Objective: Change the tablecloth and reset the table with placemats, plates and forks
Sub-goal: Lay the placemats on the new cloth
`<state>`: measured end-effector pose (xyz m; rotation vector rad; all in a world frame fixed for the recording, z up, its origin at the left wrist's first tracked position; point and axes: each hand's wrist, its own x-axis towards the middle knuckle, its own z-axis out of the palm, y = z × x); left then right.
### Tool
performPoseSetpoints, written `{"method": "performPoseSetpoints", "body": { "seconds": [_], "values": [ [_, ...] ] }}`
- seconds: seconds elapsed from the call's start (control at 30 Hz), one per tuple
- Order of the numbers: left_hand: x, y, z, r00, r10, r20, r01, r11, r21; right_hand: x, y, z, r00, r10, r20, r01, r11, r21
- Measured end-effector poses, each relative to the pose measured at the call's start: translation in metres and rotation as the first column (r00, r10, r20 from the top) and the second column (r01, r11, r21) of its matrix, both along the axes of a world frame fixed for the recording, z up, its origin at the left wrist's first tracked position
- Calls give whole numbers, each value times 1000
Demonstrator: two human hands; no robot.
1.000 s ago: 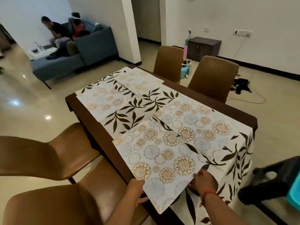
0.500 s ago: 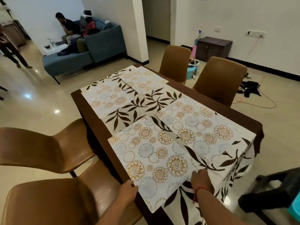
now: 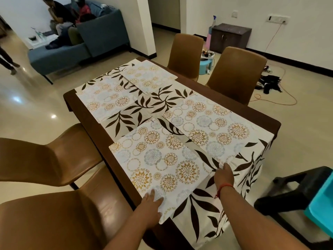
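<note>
A white tablecloth with dark leaf print point(image 3: 155, 103) covers the dark wooden table point(image 3: 259, 114) and hangs over its near end. Several white placemats with gold and blue circles lie on it. The nearest placemat point(image 3: 162, 165) lies in front of me, its near corner past the table edge. My left hand point(image 3: 153, 201) lies flat on that mat's near left part, fingers straight. My right hand point(image 3: 223, 175) touches the mat's right corner with its fingers extended. Another placemat point(image 3: 216, 127) lies to the right, and two more, the far left placemat point(image 3: 106, 100) and the far right placemat point(image 3: 149, 76), lie at the far end.
Two brown chairs point(image 3: 54, 159) stand close on my left, two more chairs point(image 3: 236, 73) on the table's far side. A dark stool with a turquoise tub point(image 3: 322, 201) stands at right. Cables point(image 3: 273, 98) lie on the floor. People sit on a blue sofa point(image 3: 100, 35).
Both hands moved forward onto the nearest placemat: the left from its near edge onto its surface, the right up along its right side. The mat has shifted slightly farther onto the table.
</note>
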<state>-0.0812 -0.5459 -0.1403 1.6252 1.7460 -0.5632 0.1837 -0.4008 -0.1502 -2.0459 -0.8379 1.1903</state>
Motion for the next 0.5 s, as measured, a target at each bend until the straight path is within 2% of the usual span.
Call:
{"method": "performPoseSetpoints", "body": {
  "seconds": [0.17,0.5],
  "values": [
    [6,1,-1,1000,-7,-13,7,1000,4,5,5,-5,999,10,-53,-8,999,37],
    [16,-3,2,997,-79,-23,79,997,-17,-5,-4,-7,999,28,-42,-25,997,71]
  ]
}}
